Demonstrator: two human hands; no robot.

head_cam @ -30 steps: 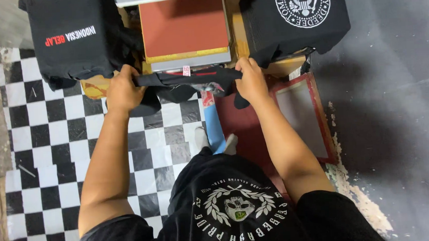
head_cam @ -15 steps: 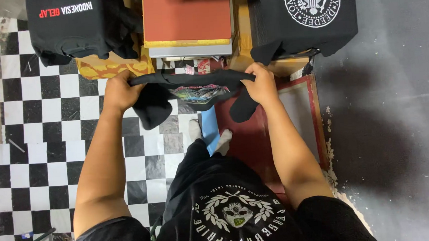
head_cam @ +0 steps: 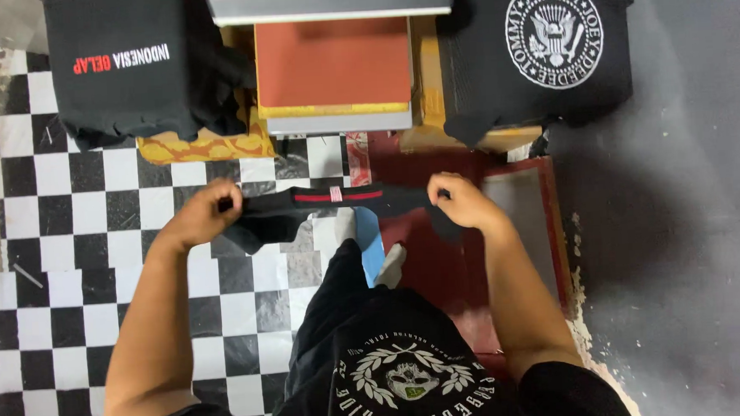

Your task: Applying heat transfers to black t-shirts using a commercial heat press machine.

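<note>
The left hand (head_cam: pixel 200 215) and right hand (head_cam: pixel 464 203) each clenched one end of a black T-shirt (head_cam: pixel 336 205), stretched in the air above the checkered floor (head_cam: pixel 77 249), short of the heat press's (head_cam: pixel 334 62) near edge; light, limp cloth, probably best gripped at the shoulders.

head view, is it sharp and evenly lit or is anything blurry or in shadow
Head view: mostly sharp; the left hand and right hand holding the black shirt show clearly. Light is soft, without glare; the grey floor at right is dimmer. Straight-down angle foreshortens the body.
</note>
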